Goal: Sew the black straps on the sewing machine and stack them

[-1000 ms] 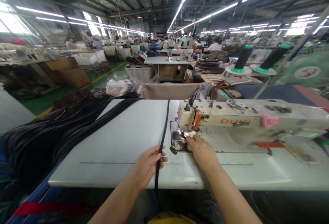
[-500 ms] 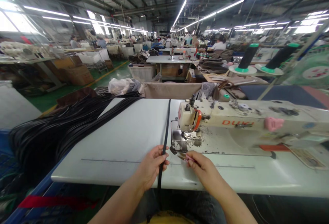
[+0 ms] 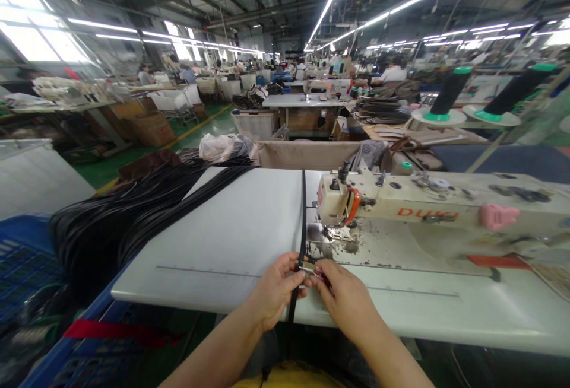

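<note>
My left hand (image 3: 276,288) is closed on a narrow black strap (image 3: 304,210), pinching it near the front of the pale sewing table (image 3: 240,222). The strap runs from the table's far edge, past my fingers and down over the front edge. In my right hand (image 3: 346,296) is a small pair of thread snips (image 3: 309,267), mostly covered by the fingers. Their metal blades reach the strap just by my left fingertips; whether they are closed on it I cannot tell. Right of the strap stands the sewing machine (image 3: 383,213), its needle area beyond my hands.
A thick bundle of black straps (image 3: 146,213) drapes over the table's left side. A blue plastic basket (image 3: 31,245) with a red band (image 3: 116,330) stands at lower left. Two black thread cones (image 3: 450,92) rise behind the machine. Other workers sit farther off.
My right hand has brought the snips left, from beside the strap up against it, and the hands are now together. The view has turned slightly left.
</note>
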`<state>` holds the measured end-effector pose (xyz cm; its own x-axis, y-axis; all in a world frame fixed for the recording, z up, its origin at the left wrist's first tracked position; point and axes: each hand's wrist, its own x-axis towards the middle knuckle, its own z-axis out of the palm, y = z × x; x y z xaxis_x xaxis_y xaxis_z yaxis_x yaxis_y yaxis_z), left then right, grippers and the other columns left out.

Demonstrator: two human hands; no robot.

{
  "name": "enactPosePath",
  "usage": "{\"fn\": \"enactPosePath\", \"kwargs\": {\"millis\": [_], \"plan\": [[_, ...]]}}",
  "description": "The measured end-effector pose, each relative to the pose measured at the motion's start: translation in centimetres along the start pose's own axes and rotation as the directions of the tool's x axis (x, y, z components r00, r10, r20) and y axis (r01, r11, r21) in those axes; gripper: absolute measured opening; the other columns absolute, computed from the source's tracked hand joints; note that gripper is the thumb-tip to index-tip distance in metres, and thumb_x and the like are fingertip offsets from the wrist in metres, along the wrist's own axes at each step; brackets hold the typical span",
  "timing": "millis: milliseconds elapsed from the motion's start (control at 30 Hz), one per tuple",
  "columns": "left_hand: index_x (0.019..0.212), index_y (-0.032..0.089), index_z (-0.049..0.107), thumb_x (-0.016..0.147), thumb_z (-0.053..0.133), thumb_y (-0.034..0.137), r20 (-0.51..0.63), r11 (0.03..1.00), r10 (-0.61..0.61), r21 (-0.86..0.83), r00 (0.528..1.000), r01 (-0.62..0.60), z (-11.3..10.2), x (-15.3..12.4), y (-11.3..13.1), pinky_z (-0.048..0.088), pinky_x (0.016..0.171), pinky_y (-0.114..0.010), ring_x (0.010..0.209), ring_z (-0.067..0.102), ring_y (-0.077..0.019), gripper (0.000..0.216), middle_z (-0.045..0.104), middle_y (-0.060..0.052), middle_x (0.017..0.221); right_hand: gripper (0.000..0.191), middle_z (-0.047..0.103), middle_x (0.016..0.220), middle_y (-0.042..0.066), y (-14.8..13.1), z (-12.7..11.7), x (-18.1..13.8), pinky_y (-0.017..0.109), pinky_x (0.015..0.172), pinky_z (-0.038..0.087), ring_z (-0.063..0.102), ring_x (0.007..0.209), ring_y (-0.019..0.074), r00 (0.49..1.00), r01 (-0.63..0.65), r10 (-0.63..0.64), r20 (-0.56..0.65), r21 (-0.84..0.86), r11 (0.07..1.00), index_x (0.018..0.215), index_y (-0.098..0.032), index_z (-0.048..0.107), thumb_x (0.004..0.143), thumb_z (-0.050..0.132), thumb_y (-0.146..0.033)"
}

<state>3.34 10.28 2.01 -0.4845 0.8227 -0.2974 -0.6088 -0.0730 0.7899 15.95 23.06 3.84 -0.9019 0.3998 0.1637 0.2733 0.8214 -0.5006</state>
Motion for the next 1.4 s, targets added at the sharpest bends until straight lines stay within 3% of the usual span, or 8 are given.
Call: {"fn": "enactPosePath", "kwargs": {"millis": [167,333,500,633,767,933,1067,1400], "plan": [[0.105,0.020,0.067,0.067,0.095,0.039,-0.004,0.999,-0.039,-0.008,0.999,0.038,0.3,-0.2,0.0,0.047,0.068,-0.024,0.080,0.063,-0.0124,0.051,0.065,-0.002,0.097,0.013,0.071,0.091,0.005,0.0,0.8,0.2,0.030,0.068,0.041,0.066,0.080,0.0211,0.998,0.016,-0.029,-0.061,-0.205,0.979,0.102,-0.021,0.061,0.105,0.052,-0.029],[0.105,0.019,0.069,0.068,0.094,0.038,-0.007,0.999,-0.031,-0.029,0.999,0.031,0.3,-0.3,0.0,0.046,0.067,-0.022,0.075,0.062,-0.0103,0.048,0.064,-0.002,0.094,0.029,0.070,0.088,0.007,0.0,1.6,0.0,0.031,0.070,0.042,0.066,0.082,0.0233,0.989,0.002,-0.046,-0.139,-0.303,0.953,0.107,-0.021,0.066,0.109,0.041,-0.035],[0.104,0.013,0.072,0.071,0.093,0.039,-0.052,0.984,-0.069,-0.168,0.996,0.060,-0.6,-0.2,0.0,0.040,0.055,-0.016,0.065,0.055,-0.0076,0.046,0.060,-0.002,0.080,0.030,0.072,0.095,0.007,0.2,1.5,0.1,0.031,0.073,0.046,0.067,0.085,0.0226,0.977,-0.134,0.140,-0.160,0.049,0.990,0.109,-0.021,0.064,0.106,0.043,-0.042],[0.100,0.009,0.072,0.074,0.087,0.017,-0.022,0.941,-0.148,-0.311,0.989,0.134,-0.9,-0.2,0.2,0.025,0.045,-0.010,0.053,0.041,-0.0007,0.031,0.056,0.000,0.076,0.029,0.065,0.077,0.002,-0.1,1.9,0.7,0.029,0.067,0.046,0.061,0.073,0.0200,0.969,-0.201,0.244,-0.042,0.446,0.872,0.093,-0.020,0.065,0.094,0.053,-0.047],[0.097,0.009,0.072,0.074,0.077,0.002,0.035,0.910,-0.183,-0.373,0.982,0.183,-0.7,-0.3,0.3,0.018,0.042,-0.008,0.049,0.036,0.0015,0.024,0.052,0.001,0.075,0.031,0.070,0.087,0.002,-0.7,2.2,1.1,0.029,0.074,0.048,0.063,0.082,0.0205,0.969,-0.216,0.246,0.035,0.609,0.764,0.102,-0.020,0.071,0.088,0.058,-0.045],[0.092,0.010,0.071,0.073,0.074,0.000,0.107,0.900,-0.212,-0.367,0.971,0.236,-0.5,-0.7,0.7,0.015,0.041,-0.008,0.047,0.033,0.0023,0.022,0.047,0.003,0.072,0.032,0.069,0.086,0.002,-1.4,1.4,0.6,0.030,0.072,0.044,0.062,0.079,0.0204,0.972,-0.206,0.235,-0.003,0.472,0.857,0.099,-0.022,0.066,0.095,0.054,-0.051],[0.106,0.012,0.072,0.073,0.073,0.000,0.146,0.906,-0.219,-0.337,0.965,0.257,-0.6,-0.9,1.1,0.015,0.041,-0.008,0.047,0.031,0.0019,0.035,0.044,0.005,0.072,0.034,0.069,0.085,0.003,-1.6,0.8,-0.1,0.030,0.069,0.041,0.063,0.080,0.0209,0.977,-0.182,0.205,-0.054,0.280,0.942,0.091,-0.023,0.063,0.101,0.045,-0.050],[0.115,0.013,0.071,0.077,0.072,0.002,0.161,0.911,-0.216,-0.322,0.963,0.258,-0.5,-1.2,1.6,0.014,0.043,-0.009,0.049,0.031,0.0013,0.041,0.044,0.005,0.073,0.029,0.068,0.084,0.003,-1.5,1.2,-0.6,0.030,0.064,0.039,0.063,0.073,0.0195,0.984,-0.007,0.025,-0.179,0.099,0.995,0.095,-0.023,0.062,0.106,0.045,-0.043]]}}
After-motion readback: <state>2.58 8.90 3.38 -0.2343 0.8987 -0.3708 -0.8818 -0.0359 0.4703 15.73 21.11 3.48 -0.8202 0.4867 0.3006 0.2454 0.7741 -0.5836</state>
